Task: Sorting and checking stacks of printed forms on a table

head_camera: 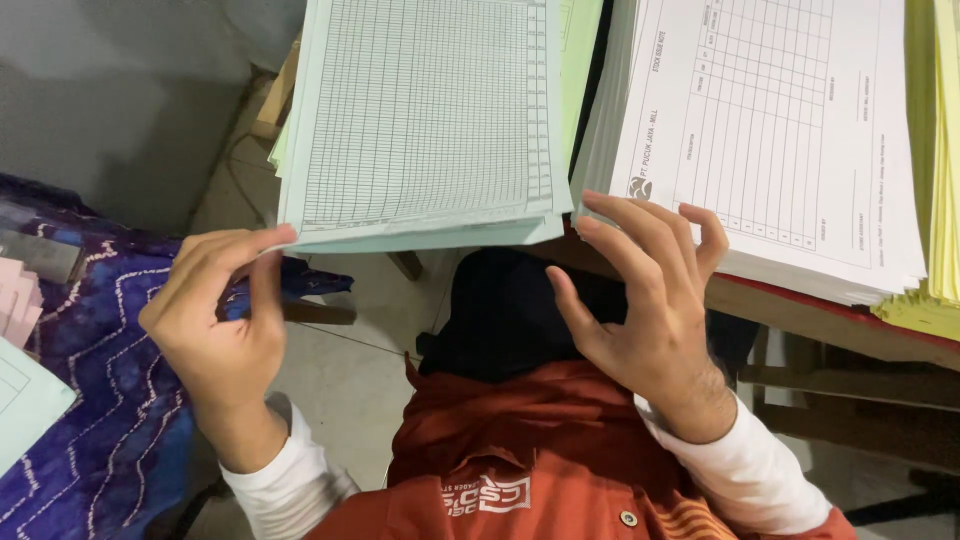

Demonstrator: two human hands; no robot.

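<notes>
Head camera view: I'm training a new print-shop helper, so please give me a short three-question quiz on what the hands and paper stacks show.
1. True or false: the left hand touches the pale green stack.
2. Which stack do the right hand fingers meet: A white stack, B yellow stack?
3. What colour is the patterned cloth?

Key: 1 true. 2 A. 3 Purple-blue.

I'm seeing a print-shop or paperwork room: stacked white forms [770,140] right of the green ledger sheets [425,120].
</notes>
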